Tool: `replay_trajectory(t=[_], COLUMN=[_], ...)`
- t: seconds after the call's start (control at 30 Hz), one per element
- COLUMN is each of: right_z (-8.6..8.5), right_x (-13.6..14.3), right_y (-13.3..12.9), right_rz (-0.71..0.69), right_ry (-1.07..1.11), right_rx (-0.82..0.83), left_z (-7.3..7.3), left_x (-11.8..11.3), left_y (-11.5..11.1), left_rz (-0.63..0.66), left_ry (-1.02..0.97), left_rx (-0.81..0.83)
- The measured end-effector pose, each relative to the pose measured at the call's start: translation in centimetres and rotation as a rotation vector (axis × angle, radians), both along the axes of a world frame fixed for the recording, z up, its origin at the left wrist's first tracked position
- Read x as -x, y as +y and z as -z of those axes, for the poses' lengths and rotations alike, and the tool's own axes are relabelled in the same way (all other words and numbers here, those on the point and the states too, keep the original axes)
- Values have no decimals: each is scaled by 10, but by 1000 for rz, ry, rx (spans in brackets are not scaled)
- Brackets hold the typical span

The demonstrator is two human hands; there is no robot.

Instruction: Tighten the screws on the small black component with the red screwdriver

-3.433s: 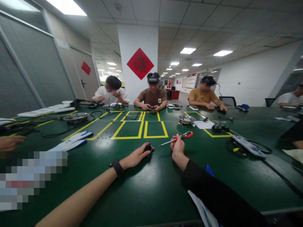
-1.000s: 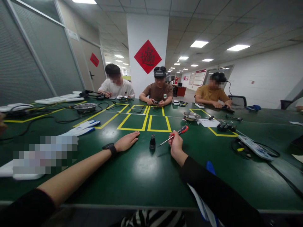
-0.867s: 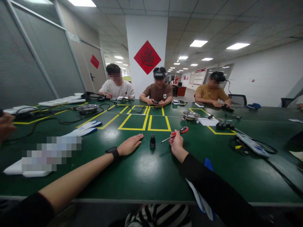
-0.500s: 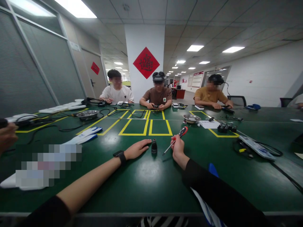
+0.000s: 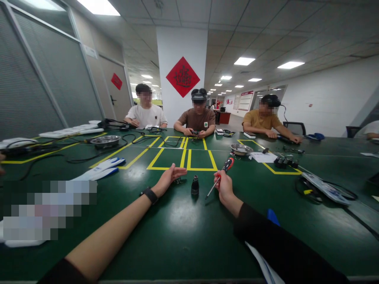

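Just beside the left hand's (image 5: 169, 179) open fingers (image 5: 179, 171), the upright black piece (image 5: 194, 186).

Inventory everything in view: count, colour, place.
Screwdriver: 1, red/black, right hand
Tapered cylindrical part: 1, black, upright between hands
Small bits: unclear, shiny, by left hand
Metal bowls: 2, silver, far left, right
Gloves: unclear, white/blue, both sides
Strips: several, white, far left
Blocks: several, black, right
Paper: 1, white, by right bowl
Cables: several, black, both sides
Tape outlines: several, yellow, tabletop
Table: 1, green, foreground
Signs: 2, red, pillar, door
People: 3, white/brown/mustard tops, across; more at edges
Watch: 1, dark, left wrist
Left hand: 1, bare, open
Right hand: 1, bare, around screwdriver
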State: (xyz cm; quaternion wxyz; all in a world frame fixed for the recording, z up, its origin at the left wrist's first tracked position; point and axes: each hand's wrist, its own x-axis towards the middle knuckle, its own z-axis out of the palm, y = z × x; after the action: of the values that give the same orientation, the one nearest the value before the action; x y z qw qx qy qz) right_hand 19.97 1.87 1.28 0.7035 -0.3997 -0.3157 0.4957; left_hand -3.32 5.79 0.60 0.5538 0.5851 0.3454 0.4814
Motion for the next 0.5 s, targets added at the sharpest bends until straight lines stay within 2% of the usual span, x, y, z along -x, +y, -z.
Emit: replay_trajectory(t=[0.13,0.33,0.5], right_z=[0,-2,-4], right_x=[1,-3,-6], right_y=[-1,0,-1], right_rz=[-37,-66,-86], right_ry=[13,28,56], right_rx=[-5,17,51], left_z=[1,2,2], left_x=[2,-2,-11], left_y=[1,-7,-16], left_rz=[-37,87,136], left_ry=[12,203,227], left_rx=[-4,10,-36])
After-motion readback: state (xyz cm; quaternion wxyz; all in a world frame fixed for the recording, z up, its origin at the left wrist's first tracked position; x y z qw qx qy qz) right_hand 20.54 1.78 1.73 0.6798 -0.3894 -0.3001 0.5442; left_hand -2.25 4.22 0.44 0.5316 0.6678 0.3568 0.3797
